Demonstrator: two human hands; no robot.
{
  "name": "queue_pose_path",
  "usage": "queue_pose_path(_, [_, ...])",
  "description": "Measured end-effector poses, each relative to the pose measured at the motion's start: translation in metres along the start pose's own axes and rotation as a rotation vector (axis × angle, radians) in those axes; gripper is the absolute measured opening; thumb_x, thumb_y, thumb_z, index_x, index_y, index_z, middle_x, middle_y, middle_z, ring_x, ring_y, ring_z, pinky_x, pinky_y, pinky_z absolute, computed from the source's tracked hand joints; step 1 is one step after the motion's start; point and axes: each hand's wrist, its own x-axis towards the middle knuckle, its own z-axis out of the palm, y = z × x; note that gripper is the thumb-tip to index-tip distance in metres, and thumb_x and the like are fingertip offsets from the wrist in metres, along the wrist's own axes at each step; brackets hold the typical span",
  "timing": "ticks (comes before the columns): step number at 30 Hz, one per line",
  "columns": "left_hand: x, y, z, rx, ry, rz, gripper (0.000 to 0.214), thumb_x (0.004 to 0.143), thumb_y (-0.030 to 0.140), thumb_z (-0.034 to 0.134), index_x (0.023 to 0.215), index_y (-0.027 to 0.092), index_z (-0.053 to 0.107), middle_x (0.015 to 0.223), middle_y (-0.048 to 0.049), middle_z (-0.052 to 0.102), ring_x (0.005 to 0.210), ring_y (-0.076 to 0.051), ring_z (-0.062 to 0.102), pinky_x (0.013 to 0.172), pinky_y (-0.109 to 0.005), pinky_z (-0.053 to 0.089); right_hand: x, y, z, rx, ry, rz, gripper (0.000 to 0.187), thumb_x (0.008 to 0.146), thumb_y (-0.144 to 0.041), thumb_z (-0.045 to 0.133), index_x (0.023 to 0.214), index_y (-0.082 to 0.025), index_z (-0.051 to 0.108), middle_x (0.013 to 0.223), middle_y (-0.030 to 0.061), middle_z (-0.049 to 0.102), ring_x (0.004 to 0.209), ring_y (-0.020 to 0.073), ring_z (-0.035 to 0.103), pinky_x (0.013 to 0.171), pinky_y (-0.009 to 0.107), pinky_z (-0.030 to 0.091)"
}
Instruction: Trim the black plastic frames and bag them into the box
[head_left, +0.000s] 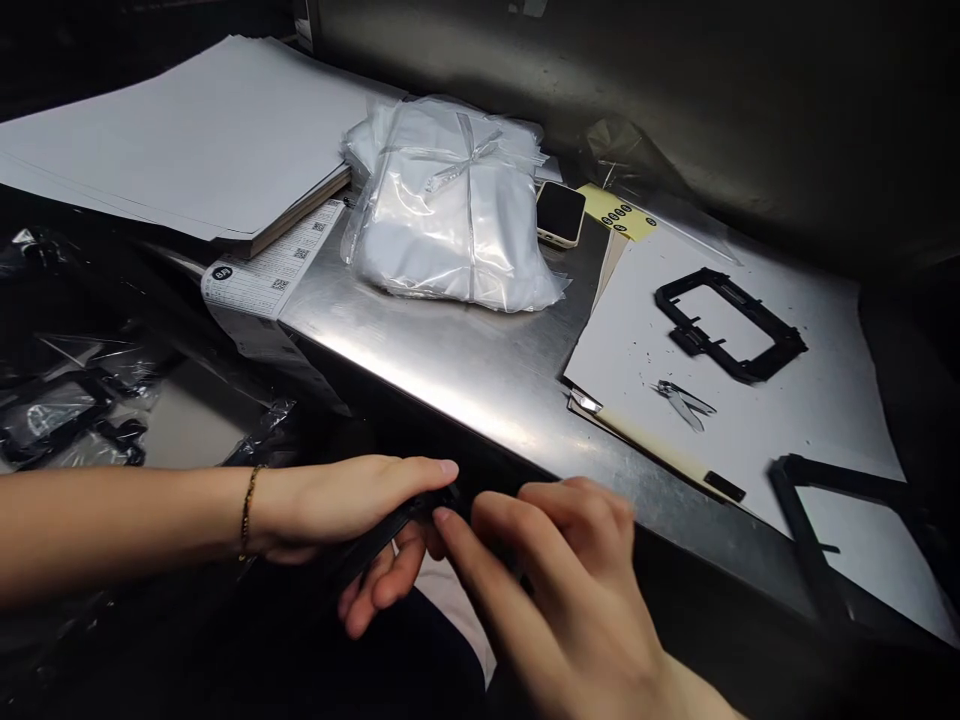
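My left hand (352,510) is closed around a thin black plastic piece (375,540) just below the front edge of the metal table (465,360). My right hand (555,580) meets it from the right, its fingers curled and its fingertips touching the same piece near the left thumb. Most of the piece is hidden by both hands and the dark below. A gold bracelet (248,510) sits on my left wrist.
A black rectangular frame (731,325) and small metal tweezers (686,402) lie on a white sheet (810,400) at the right, with another black frame (817,540) nearer. A clear bag bundle (450,210), a small device (560,212), a paper stack (187,140) and bagged black parts (67,400) lie left.
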Motion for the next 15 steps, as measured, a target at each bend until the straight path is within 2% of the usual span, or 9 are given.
queue_pose_path(2, [0.001, -0.001, 0.000, 0.015, 0.004, 0.014, 0.070, 0.071, 0.064, 0.019, 0.031, 0.013, 0.045, 0.029, -0.0002, 0.040, 0.023, -0.009, 0.041, 0.031, -0.022, 0.025, 0.006, -0.001, 0.006, 0.029, -0.051, -0.030, 0.021, 0.076, -0.005, 0.045, 0.073, -0.007, 0.066, 0.067, 0.0097, 0.059, 0.070, 0.0193, 0.044, 0.062, 0.035, 0.035])
queue_pose_path(4, [0.002, -0.002, 0.000, 0.024, -0.003, 0.028, 0.069, 0.071, 0.064, 0.020, 0.032, 0.013, 0.045, 0.029, -0.0006, 0.041, 0.023, -0.009, 0.041, 0.030, -0.021, 0.025, 0.008, 0.003, 0.011, 0.040, -0.104, -0.048, 0.023, 0.075, -0.003, 0.043, 0.066, -0.009, 0.064, 0.067, 0.0101, 0.060, 0.070, 0.0196, 0.043, 0.063, 0.036, 0.033])
queue_pose_path(10, [0.005, -0.004, -0.002, 0.010, 0.001, 0.085, 0.063, 0.074, 0.060, 0.021, 0.043, 0.012, 0.050, 0.031, 0.0006, 0.043, 0.024, -0.009, 0.042, 0.029, -0.020, 0.023, 0.008, 0.002, 0.018, 0.022, -0.071, -0.131, 0.020, 0.072, -0.002, 0.048, 0.058, -0.011, 0.059, 0.065, 0.0106, 0.061, 0.069, 0.0206, 0.044, 0.062, 0.037, 0.032])
queue_pose_path(12, [0.003, -0.002, -0.003, 0.014, -0.002, 0.082, 0.064, 0.074, 0.060, 0.021, 0.042, 0.012, 0.049, 0.031, 0.0008, 0.042, 0.024, -0.009, 0.042, 0.030, -0.020, 0.022, 0.008, 0.001, 0.013, 0.071, -0.084, -0.090, 0.017, 0.072, -0.003, 0.050, 0.060, -0.011, 0.059, 0.063, 0.0072, 0.059, 0.068, 0.0182, 0.044, 0.065, 0.037, 0.034])
queue_pose_path(15, [-0.004, 0.000, -0.007, 0.003, 0.008, 0.059, 0.064, 0.073, 0.062, 0.023, 0.042, 0.012, 0.048, 0.032, 0.0020, 0.042, 0.025, -0.008, 0.042, 0.031, -0.021, 0.020, 0.000, 0.011, -0.003, 0.239, -0.155, 0.077, 0.015, 0.074, -0.007, 0.050, 0.064, -0.014, 0.057, 0.063, 0.0023, 0.054, 0.068, 0.0147, 0.045, 0.070, 0.037, 0.039])
